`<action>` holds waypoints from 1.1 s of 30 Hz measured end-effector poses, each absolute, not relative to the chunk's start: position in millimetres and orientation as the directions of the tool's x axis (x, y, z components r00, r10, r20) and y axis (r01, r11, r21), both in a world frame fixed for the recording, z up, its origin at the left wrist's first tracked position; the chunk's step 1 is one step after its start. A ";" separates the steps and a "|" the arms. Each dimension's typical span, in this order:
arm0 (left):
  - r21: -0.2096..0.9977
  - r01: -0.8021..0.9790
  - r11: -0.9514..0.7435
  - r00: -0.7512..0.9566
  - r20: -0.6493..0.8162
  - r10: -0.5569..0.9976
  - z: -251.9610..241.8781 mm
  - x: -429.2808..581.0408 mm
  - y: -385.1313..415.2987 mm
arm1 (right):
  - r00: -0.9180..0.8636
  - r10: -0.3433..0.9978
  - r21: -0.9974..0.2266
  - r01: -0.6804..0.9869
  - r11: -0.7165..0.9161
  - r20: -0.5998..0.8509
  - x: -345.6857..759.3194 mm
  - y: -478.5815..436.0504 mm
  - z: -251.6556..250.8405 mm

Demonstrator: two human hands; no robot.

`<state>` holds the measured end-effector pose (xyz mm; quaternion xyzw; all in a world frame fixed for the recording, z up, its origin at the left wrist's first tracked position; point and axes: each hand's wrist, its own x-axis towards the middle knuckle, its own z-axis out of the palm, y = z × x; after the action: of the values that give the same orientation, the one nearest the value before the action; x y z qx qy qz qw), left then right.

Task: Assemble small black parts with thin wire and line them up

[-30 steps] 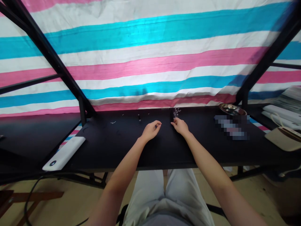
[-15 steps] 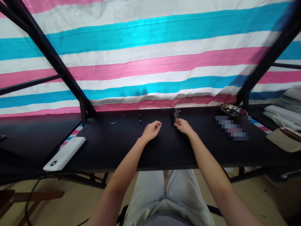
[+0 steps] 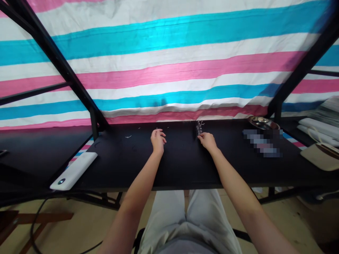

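My left hand is over the black tabletop, its fingers slightly bent and apart. It covers most of a small dark stick-like piece, whose far tip shows just beyond the fingers. My right hand is closed in a pinch at the near right edge of a narrow dark strip lined with small clear, round pieces. Thin pale bits lie at the far end of that strip. A row of tiny clear pieces sits along the table's back edge.
On the left lies a white power bank. Small white scraps lie toward the back left. At the right are a round metal dish, a blurred-out item and a beige pouch. Black frame posts flank a striped sheet.
My left hand has moved left and slightly away from me, onto the small dark stick, and its fingers have spread. My right hand has stayed at the strip.
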<state>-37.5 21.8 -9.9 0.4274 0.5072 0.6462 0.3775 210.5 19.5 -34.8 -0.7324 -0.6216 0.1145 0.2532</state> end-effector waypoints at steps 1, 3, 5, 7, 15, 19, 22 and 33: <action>0.973 -0.165 -0.162 -0.414 0.081 0.906 -9.6 -41.8 26.3 | 0.206 0.968 -0.509 0.854 -0.107 0.142 210.8 19.4 -34.9; 0.937 -0.334 -0.104 -0.486 -0.077 0.871 -8.6 -49.8 33.1 | 0.215 0.968 -0.504 0.855 -0.124 0.127 211.6 19.2 -34.4; 0.894 -0.445 -0.054 -0.488 -0.192 0.851 -7.1 -55.2 36.3 | 0.222 0.968 -0.503 0.853 -0.136 0.116 212.1 19.1 -34.0; 0.860 -0.509 -0.018 -0.443 -0.245 0.862 -5.3 -57.3 36.3 | 0.226 0.967 -0.501 0.854 -0.141 0.113 212.3 19.1 -34.2; 0.811 -0.584 0.035 -0.255 -0.224 0.941 -2.3 -55.8 32.9 | 0.223 0.963 -0.466 0.875 -0.130 0.150 212.9 19.4 -36.2; 0.806 -0.590 0.039 -0.221 -0.208 0.953 -3.1 -59.2 36.1 | 0.222 0.964 -0.456 0.880 -0.135 0.144 214.3 19.2 -36.1; 0.798 -0.600 0.052 -0.203 -0.214 0.955 -3.4 -61.2 37.5 | 0.205 0.969 -0.441 0.889 -0.125 0.140 216.4 18.8 -36.2; 0.762 -0.644 0.074 -0.184 -0.248 0.951 -7.2 -59.7 41.3 | 0.177 0.980 -0.434 0.893 -0.120 0.094 218.4 12.3 -27.5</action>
<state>-59.7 41.3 -7.2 0.1895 0.4059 0.6535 0.6101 218.4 12.3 -27.5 -0.7406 -0.6321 0.1081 0.2007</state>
